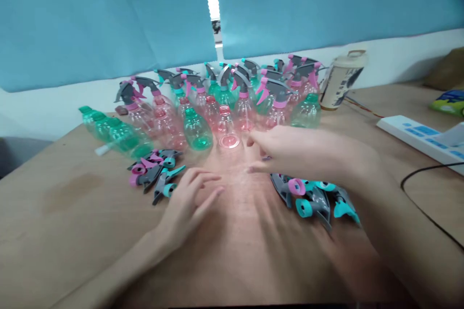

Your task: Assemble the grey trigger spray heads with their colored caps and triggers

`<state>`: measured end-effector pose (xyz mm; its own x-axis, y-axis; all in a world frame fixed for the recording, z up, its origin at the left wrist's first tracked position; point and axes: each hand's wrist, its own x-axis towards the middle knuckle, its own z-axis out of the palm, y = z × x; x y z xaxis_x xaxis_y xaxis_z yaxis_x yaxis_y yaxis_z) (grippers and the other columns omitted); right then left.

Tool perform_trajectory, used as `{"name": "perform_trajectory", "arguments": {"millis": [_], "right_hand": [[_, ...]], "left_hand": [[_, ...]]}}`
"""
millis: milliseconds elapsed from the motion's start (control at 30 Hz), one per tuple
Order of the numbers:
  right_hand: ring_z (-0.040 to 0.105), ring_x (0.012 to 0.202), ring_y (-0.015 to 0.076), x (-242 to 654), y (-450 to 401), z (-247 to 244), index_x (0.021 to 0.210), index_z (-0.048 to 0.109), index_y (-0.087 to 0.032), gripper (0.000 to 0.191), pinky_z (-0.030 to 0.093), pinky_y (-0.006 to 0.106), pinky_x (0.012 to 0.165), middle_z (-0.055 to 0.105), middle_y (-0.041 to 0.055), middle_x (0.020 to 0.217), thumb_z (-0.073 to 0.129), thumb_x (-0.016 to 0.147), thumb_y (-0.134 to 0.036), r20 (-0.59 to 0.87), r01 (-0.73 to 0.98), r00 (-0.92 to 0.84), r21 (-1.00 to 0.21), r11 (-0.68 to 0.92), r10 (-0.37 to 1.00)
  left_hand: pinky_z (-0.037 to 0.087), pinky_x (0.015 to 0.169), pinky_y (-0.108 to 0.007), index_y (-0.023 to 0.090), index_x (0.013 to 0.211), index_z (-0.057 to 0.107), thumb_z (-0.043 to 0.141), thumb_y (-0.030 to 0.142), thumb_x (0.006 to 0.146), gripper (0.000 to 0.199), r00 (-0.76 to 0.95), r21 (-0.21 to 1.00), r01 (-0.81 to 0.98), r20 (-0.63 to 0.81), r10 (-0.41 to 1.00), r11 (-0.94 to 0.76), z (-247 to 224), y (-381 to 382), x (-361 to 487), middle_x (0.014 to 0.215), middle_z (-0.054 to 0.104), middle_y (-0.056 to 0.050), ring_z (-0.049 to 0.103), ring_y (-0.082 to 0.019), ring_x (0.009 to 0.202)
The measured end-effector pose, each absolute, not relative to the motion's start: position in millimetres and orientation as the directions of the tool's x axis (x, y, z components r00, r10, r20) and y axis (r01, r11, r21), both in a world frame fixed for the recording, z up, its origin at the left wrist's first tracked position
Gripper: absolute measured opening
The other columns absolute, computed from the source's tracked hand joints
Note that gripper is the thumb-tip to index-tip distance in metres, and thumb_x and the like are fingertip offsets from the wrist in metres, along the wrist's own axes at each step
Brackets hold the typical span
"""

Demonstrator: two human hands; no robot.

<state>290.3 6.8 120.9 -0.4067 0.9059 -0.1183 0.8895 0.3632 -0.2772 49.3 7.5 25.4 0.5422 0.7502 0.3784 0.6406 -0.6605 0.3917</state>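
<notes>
My left hand hovers low over the table with fingers loosely spread, holding nothing. Just left of it is a small pile of loose spray heads, grey with pink or turquoise collars. My right hand, slightly blurred, reaches in front of the bottles; its fingers are apart and nothing shows between them. Nearest its fingertips stands an uncapped clear pink bottle, with an uncapped green bottle to the left. Under my right forearm lies a second pile of spray heads, partly covered by the arm.
Behind, several pink and green bottles stand with spray heads fitted, such as one pink-collared spray bottle. Uncapped green bottles line the left. A lidded cup, a white power strip and a black cable are at right.
</notes>
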Motion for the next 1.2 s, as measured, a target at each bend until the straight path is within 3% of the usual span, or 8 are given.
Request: {"name": "perform_trajectory", "arguments": {"millis": [133,267,367,500,633,767,967,1200], "right_hand": [[0.061,0.077,0.0255,265,-1,107,0.106,0.055,-0.018,0.038,0.039,0.031,0.056,0.065,0.0095,0.089,0.054,0.08,-0.045,-0.143,0.847,-0.492,-0.306,0.434,0.859],[0.063,0.082,0.028,239,-4,95,0.113,0.055,-0.018,0.043,0.042,0.032,0.058,0.066,0.0108,0.097,0.054,0.08,-0.046,-0.208,0.832,-0.541,-0.277,0.481,0.815],[0.062,0.087,0.0275,221,1,86,0.114,0.056,-0.019,0.04,0.044,0.033,0.062,0.066,0.0103,0.102,0.052,0.082,-0.043,-0.216,0.814,-0.565,-0.309,0.493,0.797],[0.062,0.081,0.0216,208,13,75,0.111,0.059,-0.017,0.032,0.042,0.029,0.062,0.068,0.008,0.095,0.052,0.084,-0.031,-0.125,0.75,-0.615,-0.398,0.528,0.779],[0.057,0.065,0.0121,208,21,71,0.108,0.063,-0.023,0.026,0.039,0.022,0.055,0.067,-0.0007,0.08,0.05,0.086,-0.026,-0.056,0.61,-0.678,-0.599,0.519,0.733],[0.05,0.055,0.0083,210,19,74,0.102,0.068,-0.024,0.023,0.033,0.02,0.049,0.064,-0.0044,0.066,0.05,0.087,-0.027,0.026,0.569,-0.624,-0.669,0.477,0.781],[0.047,0.048,0.0083,206,6,73,0.116,0.061,-0.025,0.03,0.032,0.02,0.046,0.06,-0.006,0.057,0.045,0.089,-0.028,-0.167,0.586,-0.653,-0.73,0.352,0.739],[0.049,0.045,0.0082,198,3,69,0.139,0.034,-0.025,0.05,0.032,0.018,0.044,0.06,-0.0076,0.054,0.044,0.09,-0.026,-0.235,0.603,-0.643,-0.741,0.294,0.729]], "left_hand": [[0.048,0.081,-0.037,0.023,0.107,0.058,0.051,0.032,0.088,0.022,0.497,0.229,0.751,0.421,0.759,-0.619,27,19,-20,0.103,0.054,-0.006,0.054,-0.022,0.096],[0.042,0.091,-0.046,0.024,0.119,0.053,0.06,0.034,0.082,0.04,0.558,0.109,0.781,0.321,0.765,-0.615,15,33,-62,0.115,0.048,-0.009,0.047,-0.028,0.109],[0.042,0.09,-0.047,0.021,0.109,0.059,0.063,0.031,0.08,0.031,0.615,0.071,0.752,0.282,0.736,-0.655,6,40,-62,0.114,0.05,-0.01,0.048,-0.029,0.108],[0.044,0.087,-0.043,0.022,0.107,0.057,0.059,0.024,0.083,0.024,0.611,0.197,0.695,0.346,0.712,-0.692,5,35,-39,0.109,0.057,-0.007,0.051,-0.026,0.103],[0.045,0.084,-0.037,0.023,0.104,0.053,0.06,0.019,0.081,0.024,0.424,0.404,0.629,0.538,0.729,-0.664,3,21,-15,0.102,0.061,-0.004,0.054,-0.022,0.098],[0.046,0.075,-0.034,0.022,0.094,0.054,0.067,0.024,0.077,0.022,0.355,0.527,0.577,0.526,0.773,-0.624,-5,16,0,0.088,0.062,-0.001,0.056,-0.019,0.085],[0.045,0.072,-0.033,0.022,0.089,0.052,0.069,0.03,0.075,0.024,0.255,0.719,0.506,0.403,0.879,-0.476,-12,19,9,0.088,0.06,-0.001,0.058,-0.019,0.082],[0.044,0.076,-0.035,0.022,0.088,0.051,0.072,0.024,0.072,0.026,0.223,0.798,0.446,0.339,0.914,-0.405,-15,17,5,0.089,0.06,-0.001,0.058,-0.02,0.085]]}}
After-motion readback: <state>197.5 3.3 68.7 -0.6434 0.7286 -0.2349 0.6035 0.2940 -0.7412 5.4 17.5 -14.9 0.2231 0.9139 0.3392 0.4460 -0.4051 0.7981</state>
